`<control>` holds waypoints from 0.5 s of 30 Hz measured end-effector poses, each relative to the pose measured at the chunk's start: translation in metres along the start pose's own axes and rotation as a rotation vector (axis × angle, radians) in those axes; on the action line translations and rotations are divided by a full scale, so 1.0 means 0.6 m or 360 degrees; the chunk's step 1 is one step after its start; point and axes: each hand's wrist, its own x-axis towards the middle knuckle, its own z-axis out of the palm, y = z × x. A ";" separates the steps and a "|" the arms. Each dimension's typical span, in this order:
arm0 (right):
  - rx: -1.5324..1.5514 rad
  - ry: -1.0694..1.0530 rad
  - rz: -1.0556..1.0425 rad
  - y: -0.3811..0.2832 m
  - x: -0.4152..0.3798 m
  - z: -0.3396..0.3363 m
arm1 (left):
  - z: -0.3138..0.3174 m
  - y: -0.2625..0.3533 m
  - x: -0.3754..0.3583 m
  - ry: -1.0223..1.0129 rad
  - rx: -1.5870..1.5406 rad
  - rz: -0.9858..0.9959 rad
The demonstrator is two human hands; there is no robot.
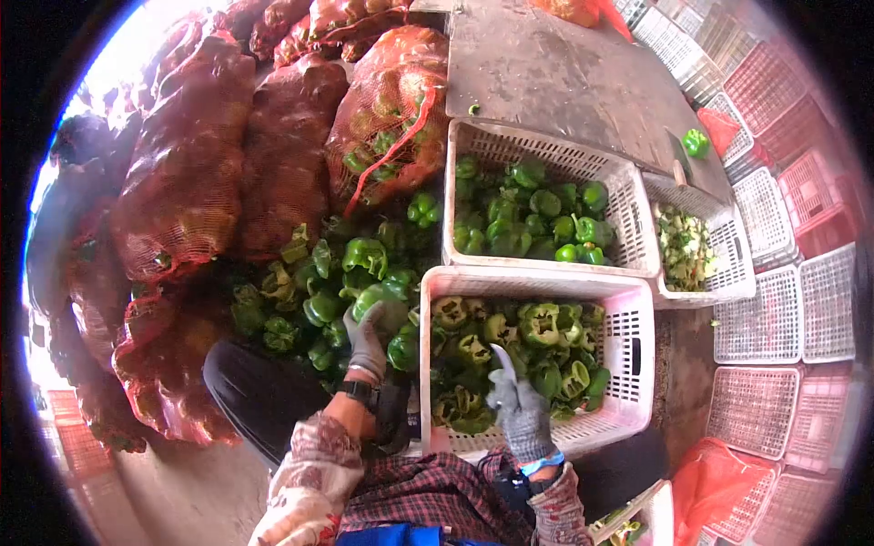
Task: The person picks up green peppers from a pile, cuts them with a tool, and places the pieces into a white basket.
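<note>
My left hand (366, 344), in a grey glove, has its fingers around a green bell pepper (384, 309) at the edge of a loose pile of green peppers (320, 308). My right hand (523, 419), also gloved, grips a knife (503, 362); its pale curved blade points up and its handle is hidden in the fist. That hand is over the near white crate (537, 280), which holds cut and hollowed green pepper pieces (543, 324). Behind it, another white crate (546, 135) contains green peppers that look mostly whole.
Red mesh sacks (182, 173) are stacked on the left. A smaller white crate (742, 250) holds pale green-white scraps. One green pepper (696, 143) lies on a worn board (564, 68) at the back. Stacked white and red crates (757, 314) line the right side, near an orange-red mesh bag (715, 487).
</note>
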 end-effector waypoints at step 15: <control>-0.0653 0.0163 -0.0496 -0.118 -0.042 0.029 | 0.093 0.140 -0.249 -0.1477 0.0276 0.0341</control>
